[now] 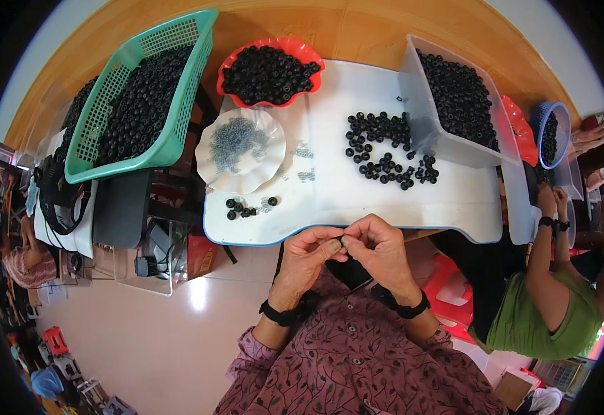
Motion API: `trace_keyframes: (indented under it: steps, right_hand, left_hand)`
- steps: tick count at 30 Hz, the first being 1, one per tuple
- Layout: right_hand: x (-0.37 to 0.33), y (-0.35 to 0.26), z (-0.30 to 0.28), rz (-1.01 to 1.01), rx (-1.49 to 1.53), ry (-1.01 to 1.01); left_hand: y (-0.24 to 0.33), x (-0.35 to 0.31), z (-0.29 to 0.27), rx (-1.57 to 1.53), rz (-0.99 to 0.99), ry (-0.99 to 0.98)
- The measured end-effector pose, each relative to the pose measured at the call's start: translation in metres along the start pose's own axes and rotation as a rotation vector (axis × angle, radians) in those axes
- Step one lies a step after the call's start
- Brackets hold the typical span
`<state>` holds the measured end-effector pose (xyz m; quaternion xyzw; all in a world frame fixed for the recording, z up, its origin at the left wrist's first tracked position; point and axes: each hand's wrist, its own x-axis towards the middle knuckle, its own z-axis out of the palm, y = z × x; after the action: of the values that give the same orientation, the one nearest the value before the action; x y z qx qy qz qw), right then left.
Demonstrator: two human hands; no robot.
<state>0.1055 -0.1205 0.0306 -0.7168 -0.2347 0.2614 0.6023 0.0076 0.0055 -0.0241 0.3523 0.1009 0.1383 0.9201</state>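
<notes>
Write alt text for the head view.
A person's left hand and right hand meet at the fingertips around a small dark piece at the edge of a white table. Round black pieces lie on it, with a white scalloped plate of small clear pieces; a red dish, a clear bin and, at left, a green basket hold more black ones.

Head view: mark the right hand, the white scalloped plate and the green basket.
Right hand (386,256): head view, on the back of the hand.
White scalloped plate (241,182): head view, on its bare near rim.
Green basket (170,37): head view, on the inside of its perforated far wall.
</notes>
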Motion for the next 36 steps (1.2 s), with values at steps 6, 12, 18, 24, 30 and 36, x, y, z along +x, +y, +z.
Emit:
trace_keyframes:
  steps: [6, 12, 18, 24, 30, 36]
  right_hand:
    - [0.014, 0.008, -0.017, 0.015, -0.018, 0.098]
    - [0.051, 0.026, -0.033, -0.297, -0.584, 0.334]
    - [0.073, 0.047, -0.044, -0.336, -0.885, 0.443]
    - [0.080, 0.044, -0.036, -0.240, -1.055, 0.444]
    - [0.083, 0.044, -0.035, -0.230, -1.095, 0.442]
    - [0.072, 0.046, -0.031, -0.418, -0.949, 0.481]
  left_hand:
    - [0.000, 0.004, 0.003, -0.041, -0.073, 0.042]
    - [0.000, 0.005, -0.002, -0.157, -0.100, 0.006]
    - [0.002, 0.004, -0.009, -0.236, -0.067, -0.028]
    - [0.005, 0.002, -0.011, -0.212, -0.064, 0.004]
    - [0.007, 0.001, -0.015, -0.214, -0.056, 0.001]
    - [0.008, 0.002, -0.019, -0.223, -0.049, -0.016]
